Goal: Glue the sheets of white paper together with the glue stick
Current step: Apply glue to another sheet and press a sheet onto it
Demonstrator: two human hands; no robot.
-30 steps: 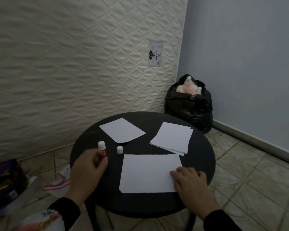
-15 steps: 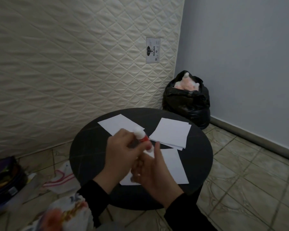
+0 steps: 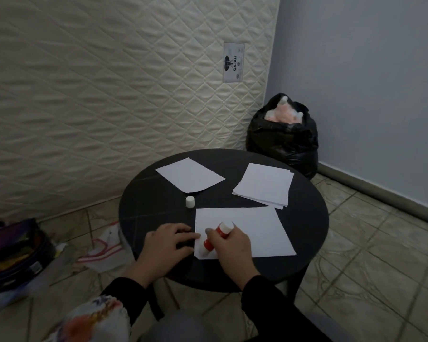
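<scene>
In the head view, the right hand (image 3: 229, 245) grips a red and white glue stick (image 3: 218, 235), tilted, its lower end on the near left corner of a white sheet (image 3: 252, 230) at the near edge of the round black table (image 3: 307, 225). The left hand (image 3: 167, 243) lies with relaxed fingers at the sheet's left edge. The white cap (image 3: 190, 201) stands left of centre. A single sheet (image 3: 189, 174) and a small stack of sheets (image 3: 265, 185) lie near the far edge.

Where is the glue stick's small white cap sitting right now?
In the head view, the small white cap stands alone on the round black table, left of centre, between the far-left single white sheet and the large near sheet's top-left corner.
</scene>
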